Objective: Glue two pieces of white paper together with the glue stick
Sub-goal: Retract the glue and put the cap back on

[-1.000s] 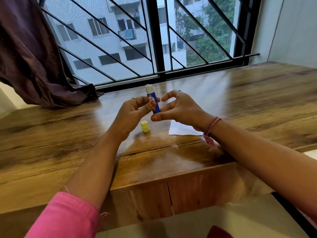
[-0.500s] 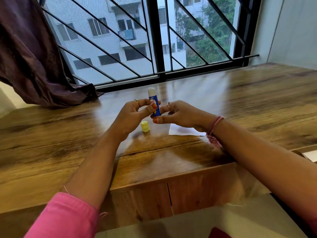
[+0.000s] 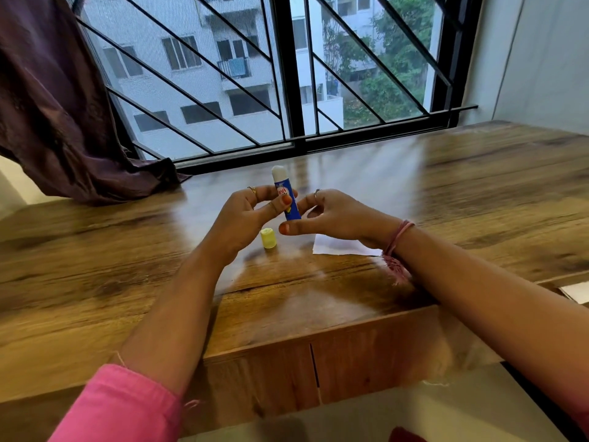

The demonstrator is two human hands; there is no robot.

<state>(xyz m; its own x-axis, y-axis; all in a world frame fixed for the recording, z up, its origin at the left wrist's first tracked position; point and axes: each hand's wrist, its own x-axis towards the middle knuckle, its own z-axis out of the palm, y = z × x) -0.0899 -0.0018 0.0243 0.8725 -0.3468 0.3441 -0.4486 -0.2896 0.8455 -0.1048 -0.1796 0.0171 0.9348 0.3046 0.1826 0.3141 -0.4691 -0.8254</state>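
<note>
A blue glue stick (image 3: 286,194) stands upright above the wooden table (image 3: 462,193), its white glue tip uncovered at the top. My left hand (image 3: 245,215) pinches its body between thumb and fingers. My right hand (image 3: 331,215) grips the stick's bottom end with thumb and fingers. The yellow cap (image 3: 268,238) stands on the table just below my left hand. A piece of white paper (image 3: 338,245) lies flat under my right hand and wrist, mostly hidden. I cannot make out a second sheet there.
A window with black bars (image 3: 287,74) runs along the table's far edge. A dark purple curtain (image 3: 57,106) hangs at the far left and rests on the table. Another white sheet (image 3: 577,291) shows at the right edge, below the tabletop. Drawer fronts (image 3: 318,371) face me.
My right hand's fingers, spread a second ago, have curled in around the stick's bottom end. The glue stick has stayed upright in my left hand, barely shifting.
</note>
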